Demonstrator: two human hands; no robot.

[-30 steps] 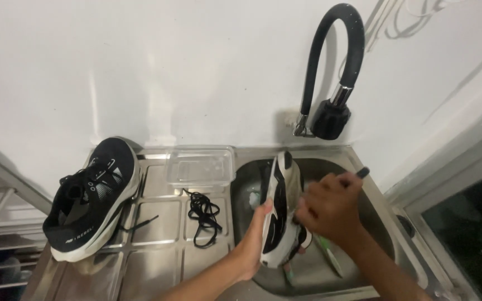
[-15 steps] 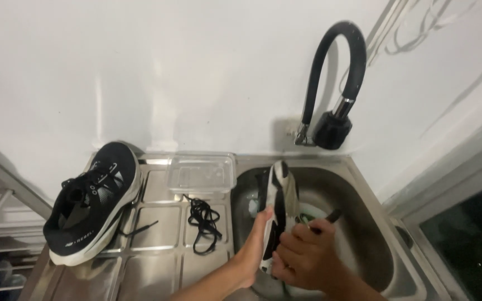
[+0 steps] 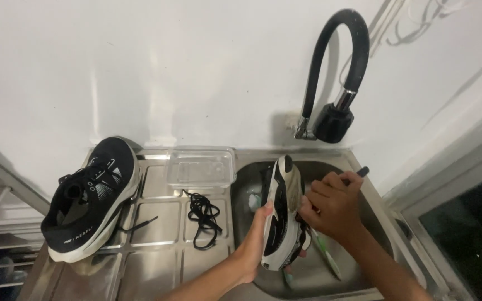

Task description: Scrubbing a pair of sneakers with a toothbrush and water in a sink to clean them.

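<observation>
My left hand [image 3: 254, 242] grips a black and white sneaker [image 3: 282, 213] on its side over the steel sink [image 3: 372, 214], sole turned to the left. My right hand [image 3: 330, 205] is closed on a dark-handled brush [image 3: 360, 173], pressed against the shoe's upper side. The brush head is hidden behind my fingers and the shoe. A second matching sneaker [image 3: 90, 198] rests on the drainboard at the left, tilted against the wall.
A loose black shoelace [image 3: 203, 216] lies on the steel drainboard [image 3: 163, 251]. A clear plastic container [image 3: 201, 166] stands by the wall. A black flexible faucet [image 3: 333, 78] arches over the sink. A green-handled toothbrush [image 3: 326, 257] lies in the basin.
My right hand went down toward the near end of the shoe and has come back up along it, with the brush against it. The left hand kept holding the shoe.
</observation>
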